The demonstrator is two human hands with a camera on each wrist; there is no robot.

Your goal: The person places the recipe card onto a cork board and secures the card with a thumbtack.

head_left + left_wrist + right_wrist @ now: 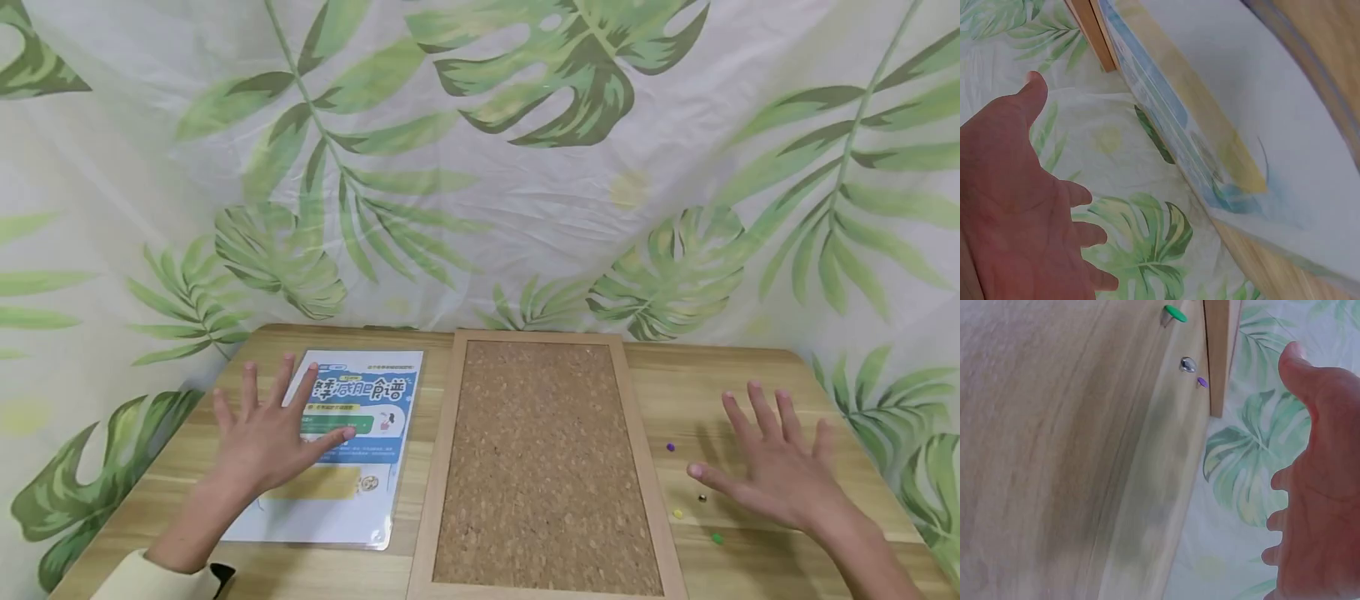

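Observation:
My left hand [262,442], fingers spread, hovers over a printed sheet in a clear cover [330,529], left on the table; it holds nothing. To the right, my right hand [783,471] is spread the same way above the wood, also holding nothing. Beside its thumb lie several thumbtacks: a purple thumbtack [671,447], a silver thumbtack [702,498], a yellow thumbtack [678,514] and a green thumbtack [717,539]. In the right wrist view the green thumbtack [1175,314] shows its pin. Between the hands lies a wood-framed cork board [551,467].
The wooden table [720,375] has rounded far corners. Behind it hangs a pale curtain with green leaves [525,208], which also comes down along both sides. The cork board's frame [431,533] runs close to the sheet's right edge.

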